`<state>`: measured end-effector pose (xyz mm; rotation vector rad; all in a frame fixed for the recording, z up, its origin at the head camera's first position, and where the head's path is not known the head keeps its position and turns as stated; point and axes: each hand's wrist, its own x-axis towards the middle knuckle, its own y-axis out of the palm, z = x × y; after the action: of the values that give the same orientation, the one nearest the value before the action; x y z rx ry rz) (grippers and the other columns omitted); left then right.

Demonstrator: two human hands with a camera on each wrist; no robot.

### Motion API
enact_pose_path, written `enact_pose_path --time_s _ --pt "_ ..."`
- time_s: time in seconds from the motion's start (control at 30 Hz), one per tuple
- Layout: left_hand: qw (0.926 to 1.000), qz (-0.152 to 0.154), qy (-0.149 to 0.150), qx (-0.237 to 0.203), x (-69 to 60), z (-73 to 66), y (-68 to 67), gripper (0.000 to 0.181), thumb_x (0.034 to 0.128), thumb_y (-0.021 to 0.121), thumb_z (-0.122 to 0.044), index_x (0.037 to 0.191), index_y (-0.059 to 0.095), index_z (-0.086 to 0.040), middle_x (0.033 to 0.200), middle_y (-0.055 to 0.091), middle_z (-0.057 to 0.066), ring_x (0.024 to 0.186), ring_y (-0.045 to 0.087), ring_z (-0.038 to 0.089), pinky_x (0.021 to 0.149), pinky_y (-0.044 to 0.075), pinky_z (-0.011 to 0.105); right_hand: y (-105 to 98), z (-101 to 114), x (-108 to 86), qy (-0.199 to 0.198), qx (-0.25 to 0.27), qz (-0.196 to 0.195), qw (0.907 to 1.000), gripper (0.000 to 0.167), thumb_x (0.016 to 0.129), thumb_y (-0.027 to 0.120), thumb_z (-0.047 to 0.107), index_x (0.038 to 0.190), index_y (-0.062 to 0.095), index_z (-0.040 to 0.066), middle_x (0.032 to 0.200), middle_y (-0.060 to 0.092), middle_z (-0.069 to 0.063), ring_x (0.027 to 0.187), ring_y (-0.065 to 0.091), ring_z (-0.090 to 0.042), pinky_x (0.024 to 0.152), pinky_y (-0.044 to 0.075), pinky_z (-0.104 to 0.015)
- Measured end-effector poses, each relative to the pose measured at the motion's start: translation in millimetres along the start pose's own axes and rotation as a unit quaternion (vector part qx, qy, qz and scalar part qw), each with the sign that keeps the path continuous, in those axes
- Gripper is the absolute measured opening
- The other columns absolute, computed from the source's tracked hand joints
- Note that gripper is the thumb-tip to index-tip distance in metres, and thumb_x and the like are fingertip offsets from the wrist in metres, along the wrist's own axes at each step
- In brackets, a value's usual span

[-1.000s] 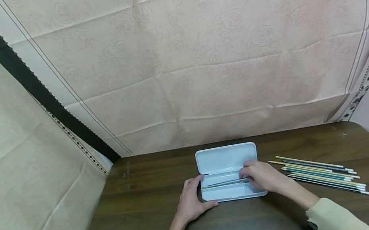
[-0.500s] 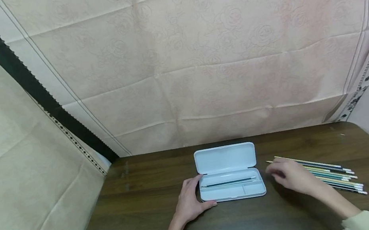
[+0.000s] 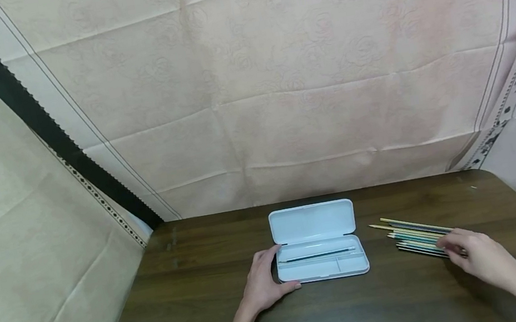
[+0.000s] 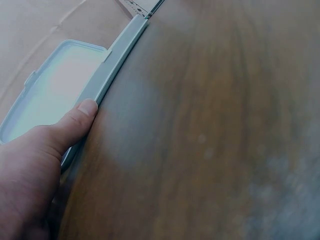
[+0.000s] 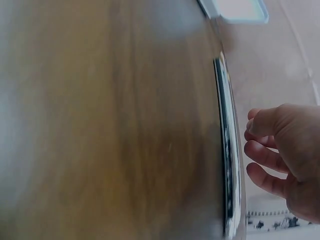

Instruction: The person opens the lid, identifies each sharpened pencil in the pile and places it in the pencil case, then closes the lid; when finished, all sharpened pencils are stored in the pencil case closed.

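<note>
A pale blue pencil case (image 3: 306, 272) lies with its lid raised, a dark pencil (image 3: 321, 254) in its upper compartment. The left hand (image 3: 263, 285) grips the case's left end, its thumb along the front edge; the left wrist view shows this thumb (image 4: 75, 122) against the case's side. Over the right part of a bundle of pencils (image 3: 414, 237) is the right hand (image 3: 478, 255), fingers bent and nothing visible between them. In the right wrist view the right hand (image 5: 287, 155) is beside the pencils (image 5: 227, 145), its fingers loosely bent; contact cannot be told.
The brown wooden table (image 3: 353, 315) carries the case near its back edge, with the pencils to the right of the case. Pale patterned cloth (image 3: 278, 96) hangs behind the table, and more cloth (image 3: 36, 230) stands along the left side.
From the pencil case, the right hand has moved right, across to the right part of the pencils. A pencil it touched inside the case now lies there alone. The left hand keeps its grip.
</note>
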<state>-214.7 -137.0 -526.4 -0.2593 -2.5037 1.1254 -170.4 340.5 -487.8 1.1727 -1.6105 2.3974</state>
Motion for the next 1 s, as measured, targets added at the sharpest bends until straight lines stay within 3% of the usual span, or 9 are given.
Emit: enact_pose_path --time_s 0.13,0.4,0.6,1.0 --pt "1.0 0.0 0.0 -0.002 0.1 -0.6 -0.1 0.095 0.0721 0.086 -0.056 0.148 0.047 -0.014 0.139 0.055 0.004 0.126 0.045 0.022 0.093 0.044 0.054 -9 -9 -14.3 0.029 -0.014 0.002 0.9995 0.04 0.06 0.086 -0.009 0.084 0.071 0.019 0.078 0.053 0.02 0.065 0.046 0.004 0.051 0.041 -0.029" --pt "1.0 0.001 0.0 -0.002 0.6 -0.4 0.1 0.095 0.0722 0.085 -0.057 0.148 0.047 -0.014 0.139 0.055 0.004 0.125 0.045 0.023 0.093 0.044 0.053 -23 -25 -33.4 0.046 -0.033 -0.003 0.9984 0.041 0.058 0.084 -0.011 0.084 0.071 0.019 0.076 0.049 0.023 0.065 0.043 0.005 0.054 0.035 -0.02" --pt "1.0 0.003 -0.006 0.0 0.7 -0.9 -0.5 0.095 0.0721 0.086 -0.056 0.148 0.046 -0.015 0.139 0.055 0.003 0.126 0.045 0.022 0.094 0.044 0.053 -26 -29 -40.1 0.065 -0.037 0.024 0.9969 0.037 0.061 0.084 -0.009 0.083 0.071 0.018 0.075 0.042 0.025 0.064 0.038 0.004 0.052 0.035 -0.025" --pt "0.9998 0.011 -0.018 0.002 0.8 -0.1 -0.7 0.095 0.0722 0.085 -0.057 0.15 0.045 -0.018 0.14 0.053 0.003 0.127 0.044 0.022 0.095 0.043 0.053 -24 -35 -41.2 0.048 -0.036 0.031 0.9977 0.04 0.057 0.086 -0.011 0.08 0.069 0.016 0.073 0.038 0.023 0.062 0.034 0.004 0.052 0.032 -0.026"
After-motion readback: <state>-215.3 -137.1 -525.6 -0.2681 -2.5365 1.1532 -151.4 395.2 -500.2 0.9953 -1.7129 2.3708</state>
